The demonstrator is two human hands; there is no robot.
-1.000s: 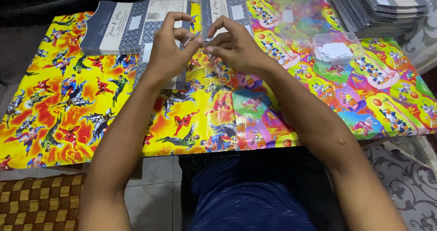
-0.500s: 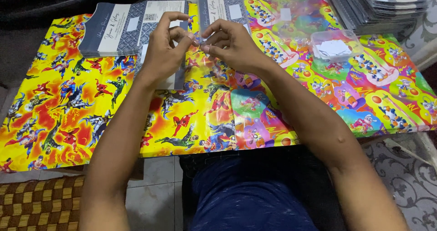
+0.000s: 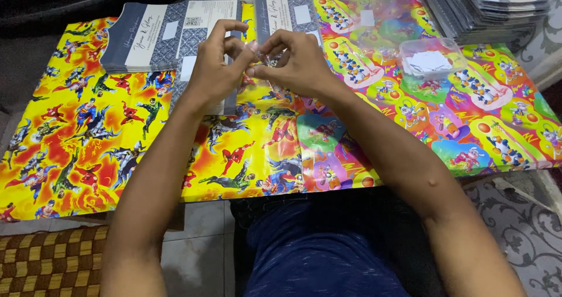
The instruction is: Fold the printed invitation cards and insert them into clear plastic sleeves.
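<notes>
Both forearms reach out over the comic-print counter. Left hand and right hand meet, fingers pinching a small clear plastic piece between them above a grey patterned envelope. Piece looks light, thin, slippery; best nipped at edges. Beyond: clear tub of white slips, grey envelope stack.

Left hand and right hand, fingers pinched together.

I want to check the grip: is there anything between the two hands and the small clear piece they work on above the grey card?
Nothing visible is in the way. The left hand and the right hand already pinch the small clear piece with their fingertips, above the grey card. The clear plastic box stands apart, to the right.
</notes>
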